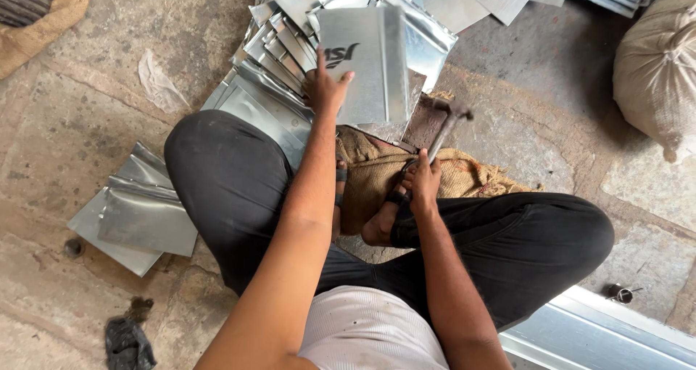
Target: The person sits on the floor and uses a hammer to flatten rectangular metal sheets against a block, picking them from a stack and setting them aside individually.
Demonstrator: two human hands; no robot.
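I sit cross-legged on a stone floor. My left hand (324,87) grips the near left edge of a folded galvanised metal sheet (366,62), held tilted above a metal block (424,123). My right hand (422,181) is closed around the handle of a hammer (449,123), whose head is raised just right of the sheet. A burlap sack (377,174) lies under the block, between my feet.
A large pile of similar bent metal sheets (290,29) fans out ahead. Two more sheets (138,210) lie on the floor at left. A filled sack (656,65) stands at right, a long metal strip (602,334) at lower right, a black rag (127,341) at lower left.
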